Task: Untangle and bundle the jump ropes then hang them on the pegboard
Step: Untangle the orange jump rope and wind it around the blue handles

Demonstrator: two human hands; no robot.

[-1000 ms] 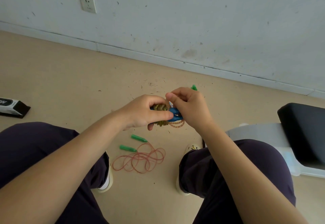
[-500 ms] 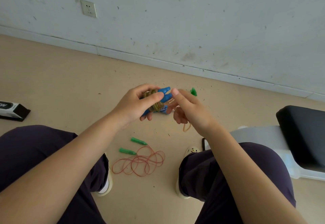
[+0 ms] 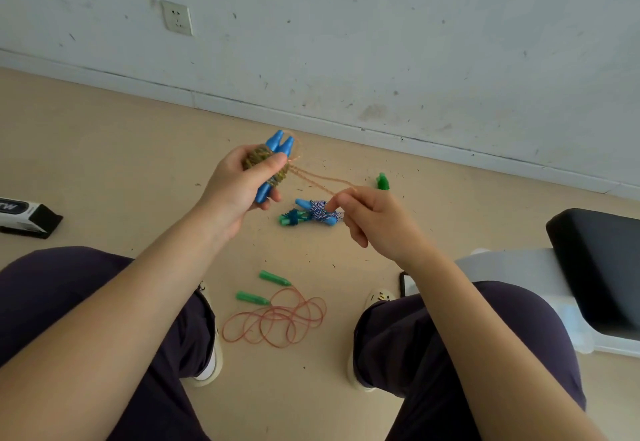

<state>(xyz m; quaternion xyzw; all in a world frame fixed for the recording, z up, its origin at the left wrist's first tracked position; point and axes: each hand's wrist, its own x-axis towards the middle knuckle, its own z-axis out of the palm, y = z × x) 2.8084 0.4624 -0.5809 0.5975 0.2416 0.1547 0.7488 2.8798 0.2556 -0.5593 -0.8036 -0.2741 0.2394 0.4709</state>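
Note:
My left hand (image 3: pixel 239 186) grips a jump rope bundle (image 3: pixel 273 163): two blue handles side by side with olive-brown rope wound round them. A thin orange band (image 3: pixel 318 181) runs from that bundle to my right hand (image 3: pixel 374 222), which pinches its far end and holds it stretched. On the floor beyond my hands lie a bundled blue-handled rope (image 3: pixel 318 213) and a small green bundle (image 3: pixel 292 218). Between my feet lies a loose orange rope (image 3: pixel 277 321) with two green handles (image 3: pixel 263 288). No pegboard is in view.
A green piece (image 3: pixel 382 182) lies on the floor near the wall's skirting. A black and white box (image 3: pixel 27 213) sits at the left edge. A black cushioned seat on a white base (image 3: pixel 595 267) stands at the right. My knees fill the lower corners.
My hands have drawn apart: the left lifted the blue-handled bundle up and left, the right moved down and right, stretching the orange band between them. The bundles on the floor are now uncovered.

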